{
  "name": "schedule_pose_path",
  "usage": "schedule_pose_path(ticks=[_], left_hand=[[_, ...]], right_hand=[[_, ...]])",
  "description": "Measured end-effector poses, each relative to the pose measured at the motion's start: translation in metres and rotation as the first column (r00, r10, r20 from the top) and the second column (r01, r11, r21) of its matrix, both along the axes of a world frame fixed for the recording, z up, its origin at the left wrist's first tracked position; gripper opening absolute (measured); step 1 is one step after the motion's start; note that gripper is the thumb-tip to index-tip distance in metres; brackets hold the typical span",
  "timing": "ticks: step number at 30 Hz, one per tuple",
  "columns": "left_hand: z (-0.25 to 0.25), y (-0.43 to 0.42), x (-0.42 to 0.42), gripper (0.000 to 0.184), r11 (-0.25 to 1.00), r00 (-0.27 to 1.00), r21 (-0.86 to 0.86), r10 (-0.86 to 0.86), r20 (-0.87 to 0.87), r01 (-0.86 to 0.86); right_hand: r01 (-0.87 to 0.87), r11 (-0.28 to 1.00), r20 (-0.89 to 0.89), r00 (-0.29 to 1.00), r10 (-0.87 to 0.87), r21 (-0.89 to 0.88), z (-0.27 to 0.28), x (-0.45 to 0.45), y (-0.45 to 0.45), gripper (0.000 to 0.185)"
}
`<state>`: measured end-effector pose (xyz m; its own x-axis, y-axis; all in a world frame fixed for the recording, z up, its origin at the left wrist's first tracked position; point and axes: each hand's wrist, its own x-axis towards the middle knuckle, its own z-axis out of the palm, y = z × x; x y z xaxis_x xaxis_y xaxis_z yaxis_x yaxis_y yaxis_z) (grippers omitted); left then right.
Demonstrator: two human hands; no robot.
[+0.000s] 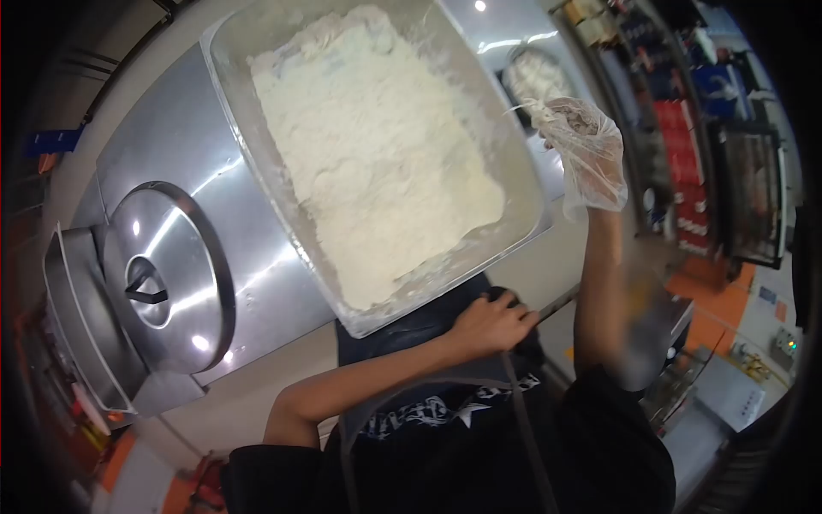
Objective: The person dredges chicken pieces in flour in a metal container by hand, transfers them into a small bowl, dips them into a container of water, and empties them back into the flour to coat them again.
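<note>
My right hand (582, 141), in a loose clear plastic glove, is beside a metal bowl (535, 75) of whitish pieces at the upper right. Something greyish shows through the glove, and its crumpled plastic hides the fingers. A large rectangular tub (505, 141) with floury walls stands in front of me, holding a broad bed of pale flour (377, 163). My bare left hand (492, 324) is close to my waist below the tub's near edge. Its fingers are curled against the dark clothing, and what they grip, if anything, is hidden.
On the steel counter (184, 111) to the left lies a round metal lid (175, 295) with a black handle. Beside it is a deep rectangular steel pan (90, 317). Shelves with red packages (679, 163) stand on the right.
</note>
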<state>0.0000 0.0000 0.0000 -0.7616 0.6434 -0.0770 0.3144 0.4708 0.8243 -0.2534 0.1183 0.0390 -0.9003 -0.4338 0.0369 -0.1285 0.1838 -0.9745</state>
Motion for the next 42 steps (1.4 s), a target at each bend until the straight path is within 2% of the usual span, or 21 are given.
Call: schedule_pose_path(ticks=[1, 3, 4, 5, 6, 8, 9, 11, 13, 15, 17, 20, 24, 26, 29, 32, 34, 35, 38, 41, 42], left_hand=[[0.003, -0.001, -0.008, 0.042, 1.000, 0.997, -0.004, 0.020, -0.069, -0.020], [0.003, -0.016, -0.010, 0.042, 0.998, 0.983, -0.027, 0.053, -0.178, -0.058], [0.011, -0.031, -0.011, 0.040, 0.987, 0.978, 0.112, 0.133, -0.164, -0.115], [0.026, -0.053, -0.011, 0.038, 0.954, 0.968, 0.244, 0.211, -0.133, -0.174], [0.052, -0.076, -0.008, 0.034, 0.909, 0.958, 0.329, 0.284, -0.038, -0.256], [0.087, -0.121, 0.006, 0.027, 0.750, 0.864, 0.452, 0.492, 0.108, -0.484], [0.092, -0.140, 0.015, 0.024, 0.626, 0.768, 0.495, 0.623, 0.147, -0.603], [0.072, -0.170, 0.035, 0.016, 0.257, 0.306, 0.426, 0.951, 0.050, -0.867], [0.037, -0.188, 0.033, 0.021, -0.142, -0.124, 0.403, 0.990, 0.071, -0.904], [0.015, -0.194, 0.028, 0.028, -0.146, -0.101, 0.377, 0.985, 0.137, -0.915], [-0.001, -0.194, 0.021, 0.036, -0.134, -0.072, 0.376, 0.982, 0.173, -0.917], [-0.015, -0.191, 0.014, 0.043, -0.121, -0.046, 0.397, 0.980, 0.193, -0.910], [-0.020, -0.192, 0.017, 0.043, -0.120, -0.043, 0.426, 0.982, 0.186, -0.897], [-0.020, -0.194, 0.014, 0.042, -0.124, -0.042, 0.441, 0.980, 0.192, -0.889], [-0.021, -0.196, 0.014, 0.041, -0.120, -0.036, 0.450, 0.981, 0.192, -0.885], [-0.019, -0.197, 0.016, 0.042, -0.128, -0.037, 0.450, 0.978, 0.204, -0.884], [-0.022, -0.197, 0.016, 0.041, -0.134, -0.043, 0.460, 0.978, 0.203, -0.878], [-0.024, -0.197, 0.016, 0.041, -0.133, -0.041, 0.464, 0.978, 0.203, -0.876], [-0.021, -0.197, 0.014, 0.041, -0.140, -0.046, 0.455, 0.976, 0.211, -0.879], [-0.021, -0.198, 0.015, 0.042, -0.124, -0.036, 0.459, 0.980, 0.196, -0.880], [-0.020, -0.198, 0.016, 0.042, -0.127, -0.032, 0.459, 0.977, 0.210, -0.879]], right_hand=[[0.004, 0.992, 0.018, 1.000, -0.002, -0.123, 0.007, -0.022, 0.008, 0.043], [0.123, 0.937, -0.265, 0.964, -0.034, 0.327, 0.006, -0.062, 0.017, 0.043], [0.143, 0.851, -0.325, 0.945, 0.034, 0.505, 0.002, -0.084, 0.021, 0.044], [0.170, 0.734, -0.365, 0.924, 0.112, 0.657, -0.009, -0.105, 0.028, 0.044], [0.220, 0.468, -0.346, 0.916, 0.201, 0.856, -0.035, -0.130, 0.054, 0.046], [0.375, 0.440, -0.458, 0.884, 0.096, 0.816, -0.071, -0.130, 0.060, 0.047], [0.241, 0.624, -0.386, 0.916, 0.106, 0.744, -0.050, -0.108, 0.022, 0.046], [-0.070, 0.881, -0.180, 0.968, 0.172, 0.467, 0.001, -0.061, -0.061, 0.043], [-0.213, 0.776, -0.337, 0.811, 0.479, 0.593, 0.013, -0.009, -0.134, 0.045], [-0.486, 0.530, -0.262, 0.515, 0.816, 0.695, -0.033, 0.011, -0.194, 0.075], [-0.335, 0.229, -0.104, 0.352, 0.930, 0.914, -0.039, 0.051, -0.244, 0.104], [-0.093, 0.226, -0.203, 0.209, 0.957, 0.970, -0.088, 0.081, -0.253, 0.124], [-0.303, -0.015, 0.056, 0.129, 0.990, 0.953, -0.105, 0.078, -0.231, 0.102], [-0.441, -0.046, 0.095, 0.089, 0.992, 0.896, -0.121, 0.085, -0.206, 0.084], [-0.646, 0.093, 0.073, 0.226, 0.971, 0.758, -0.123, 0.085, -0.180, 0.058], [-0.734, 0.372, 0.102, 0.511, 0.853, 0.569, -0.066, 0.077, -0.172, 0.042], [-0.735, 0.532, 0.411, 0.677, 0.611, 0.420, -0.049, 0.059, -0.171, 0.048], [-0.693, 0.621, 0.559, 0.697, 0.449, 0.364, -0.042, 0.051, -0.167, 0.051], [-0.568, 0.811, 0.546, 0.728, 0.415, 0.139, -0.029, 0.038, -0.155, 0.042], [-0.646, 0.720, 0.425, 0.743, 0.517, 0.254, -0.031, 0.021, -0.156, 0.046], [-0.598, 0.767, 0.477, 0.757, 0.447, 0.232, -0.032, 0.019, -0.154, 0.044]])
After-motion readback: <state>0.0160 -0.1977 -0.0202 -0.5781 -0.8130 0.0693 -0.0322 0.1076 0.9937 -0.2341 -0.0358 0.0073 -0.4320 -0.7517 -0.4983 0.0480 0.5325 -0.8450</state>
